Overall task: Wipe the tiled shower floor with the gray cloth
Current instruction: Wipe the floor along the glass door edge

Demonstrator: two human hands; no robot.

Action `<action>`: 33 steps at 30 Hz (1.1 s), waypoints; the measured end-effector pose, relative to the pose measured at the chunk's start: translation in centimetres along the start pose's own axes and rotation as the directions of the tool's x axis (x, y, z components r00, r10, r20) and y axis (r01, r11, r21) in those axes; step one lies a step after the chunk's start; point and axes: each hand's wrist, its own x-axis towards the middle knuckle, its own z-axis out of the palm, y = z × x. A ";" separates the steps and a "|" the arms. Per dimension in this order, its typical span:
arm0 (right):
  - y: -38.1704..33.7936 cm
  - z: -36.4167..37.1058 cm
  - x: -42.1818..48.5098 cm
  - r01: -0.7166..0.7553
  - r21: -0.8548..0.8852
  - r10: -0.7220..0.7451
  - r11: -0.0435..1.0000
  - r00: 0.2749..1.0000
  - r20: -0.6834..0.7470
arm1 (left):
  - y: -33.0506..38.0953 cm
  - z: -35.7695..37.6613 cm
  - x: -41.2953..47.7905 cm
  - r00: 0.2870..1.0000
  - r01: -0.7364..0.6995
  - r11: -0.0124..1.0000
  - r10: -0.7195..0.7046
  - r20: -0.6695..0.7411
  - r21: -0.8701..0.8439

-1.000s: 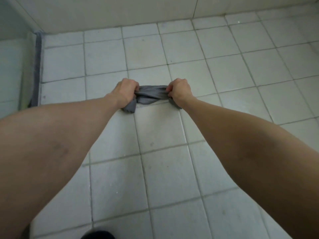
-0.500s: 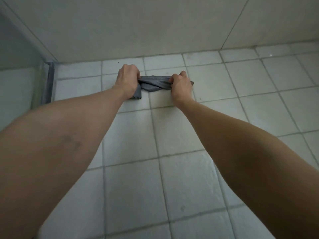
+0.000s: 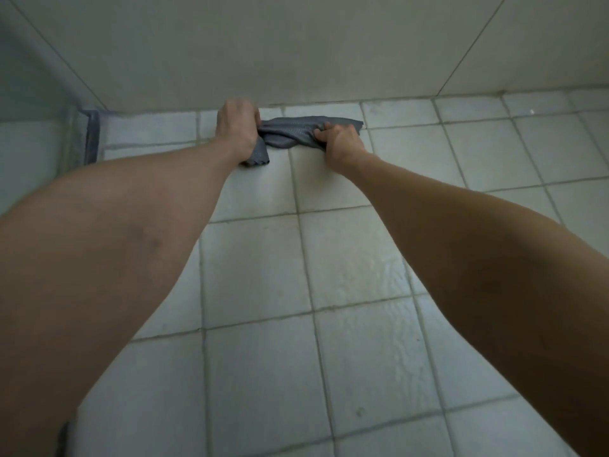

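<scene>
The gray cloth [image 3: 290, 133] lies bunched on the white tiled shower floor [image 3: 356, 265], close to the base of the back wall. My left hand [image 3: 238, 127] grips its left end, with a corner of the cloth hanging out below the fist. My right hand [image 3: 339, 140] grips the right end, fingers curled into the fabric. Both arms are stretched far forward. The cloth's far right corner sticks out past my right hand.
The back wall [image 3: 296, 51] rises directly behind the cloth. A glass panel [image 3: 29, 143] with a dark bottom seal [image 3: 92, 136] bounds the floor on the left. The tiles near my right forearm look wet and shiny.
Both hands have pushed the cloth forward across the tiles, from mid-floor up to the foot of the back wall. The grip on the cloth is unchanged.
</scene>
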 end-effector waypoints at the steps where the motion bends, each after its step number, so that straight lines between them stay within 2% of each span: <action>1: -0.6 0.0 -0.4 -0.019 -0.011 0.019 1.000 1.000 0.000 | -0.4 -0.1 -0.3 0.999 0.033 0.999 -0.032 0.020 -0.014; 5: -1.1 0.1 -2.5 -0.073 -0.032 0.070 0.997 0.995 -0.068 | -1.0 -0.2 -2.6 0.997 0.011 1.000 -0.011 0.073 -0.003; 9: -1.3 0.6 -5.9 -0.073 -0.022 0.073 0.997 0.997 -0.004 | -1.5 -0.2 -5.3 0.995 -0.014 0.997 0.006 0.097 0.082; 12: -1.0 1.0 -9.1 -0.047 -0.043 0.046 0.998 0.999 -0.019 | -2.6 -0.2 -8.6 0.983 -0.048 0.986 0.019 0.183 0.158; 16: -0.5 2.1 -14.5 -0.068 0.053 0.063 0.996 0.994 0.092 | -3.9 -0.9 -15.1 0.942 -0.061 0.980 -0.005 0.335 0.188; 19: 0.1 3.0 -19.3 -0.066 0.036 0.056 0.997 0.971 0.231 | -4.9 -1.4 -20.8 0.886 -0.088 0.966 -0.034 0.462 0.241; 26: 0.1 4.3 -30.0 0.029 -0.043 0.001 0.999 0.816 0.578 | -6.6 -1.0 -30.7 0.752 -0.246 0.905 -0.048 0.657 0.348; 29: 0.1 5.4 -33.1 0.077 -0.052 -0.026 0.996 0.776 0.631 | -7.6 -0.9 -33.8 0.655 -0.324 0.878 -0.060 0.753 0.352; 33: -0.3 6.2 -35.4 0.084 -0.063 -0.023 0.995 0.760 0.650 | -8.3 -0.7 -36.1 0.632 -0.382 0.864 -0.015 0.775 0.328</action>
